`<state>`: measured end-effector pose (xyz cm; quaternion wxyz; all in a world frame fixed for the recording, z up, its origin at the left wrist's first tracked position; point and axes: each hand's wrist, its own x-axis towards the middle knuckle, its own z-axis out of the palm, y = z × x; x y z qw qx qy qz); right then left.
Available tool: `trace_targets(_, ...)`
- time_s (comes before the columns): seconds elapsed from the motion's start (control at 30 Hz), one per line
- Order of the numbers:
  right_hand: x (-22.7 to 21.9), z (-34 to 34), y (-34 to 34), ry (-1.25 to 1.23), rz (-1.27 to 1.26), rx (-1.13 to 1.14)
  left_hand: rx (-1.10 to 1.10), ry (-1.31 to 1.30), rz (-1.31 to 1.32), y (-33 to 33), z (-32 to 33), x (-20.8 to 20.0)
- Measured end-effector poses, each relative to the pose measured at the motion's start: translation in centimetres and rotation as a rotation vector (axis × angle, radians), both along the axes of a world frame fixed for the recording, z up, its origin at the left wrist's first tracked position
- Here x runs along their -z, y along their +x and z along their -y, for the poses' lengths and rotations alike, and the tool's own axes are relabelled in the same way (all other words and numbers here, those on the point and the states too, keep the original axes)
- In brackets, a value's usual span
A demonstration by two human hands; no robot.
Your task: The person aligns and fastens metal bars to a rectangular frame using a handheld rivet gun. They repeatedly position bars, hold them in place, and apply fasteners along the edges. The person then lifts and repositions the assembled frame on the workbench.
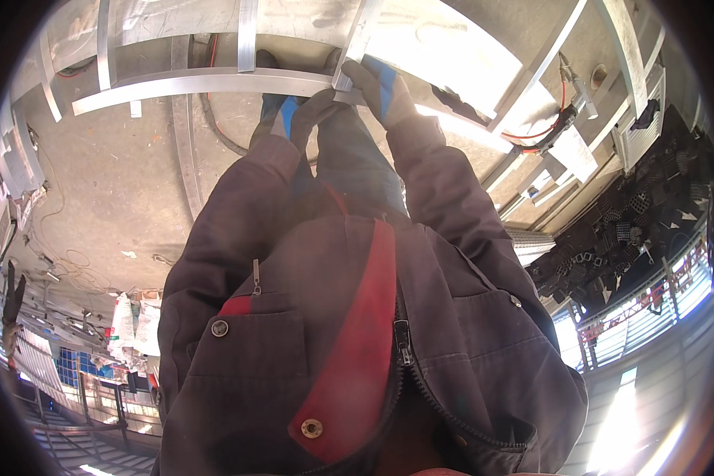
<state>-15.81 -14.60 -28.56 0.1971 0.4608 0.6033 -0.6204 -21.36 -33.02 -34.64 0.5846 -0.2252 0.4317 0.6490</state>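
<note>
Both my hands wear grey-and-blue work gloves and meet at a joint of a silvery metal frame in front of my legs. A long flat metal bar [190,82] runs across from the left, and a crosspiece [362,32] joins it near its right end. My left hand [303,117] is closed at the lower edge of the long bar, just left of the joint. On the other side my right hand [379,89] is closed around the crosspiece at the joint. The fingertips are partly hidden by the metal.
More crosspieces [247,36] rise from the long bar. Cables and a tool with an orange hose [562,123] lie at the right. Dark stacked parts [635,214] stand farther right. White bags [135,321] and loose wire [75,266] are on the left of the concrete floor [119,182].
</note>
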Motion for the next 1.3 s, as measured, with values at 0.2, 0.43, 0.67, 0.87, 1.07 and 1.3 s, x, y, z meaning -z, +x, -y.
trace_targets(0.2, 1.2, 0.1, 0.8, 0.007, 0.001, 0.036, 0.04, -0.028, -0.02, -0.3, -0.5, 0.1)
trace_targets(0.43, 1.4, 0.3, 1.4, 0.071, -0.035, 0.054, 0.088, -0.026, -0.073, -0.1, -0.6, -0.2)
trace_targets(0.67, 1.8, 0.3, 1.3, -0.035, 0.008, 0.168, 0.376, -0.054, -0.252, 0.7, -0.6, 0.5)
trace_targets(0.87, 1.1, -0.2, 1.6, 0.059, 0.044, 0.057, 0.141, -0.067, 0.059, 1.7, 0.5, 2.5)
trace_targets(1.07, 1.9, 0.0, 2.3, 0.116, 0.03, 0.028, -0.094, 0.158, 0.043, 2.1, -0.3, 2.7)
trace_targets(1.3, 2.4, -0.5, 2.6, 0.131, 0.03, -0.022, -0.068, 0.112, 0.048, 2.3, -1.1, 2.5)
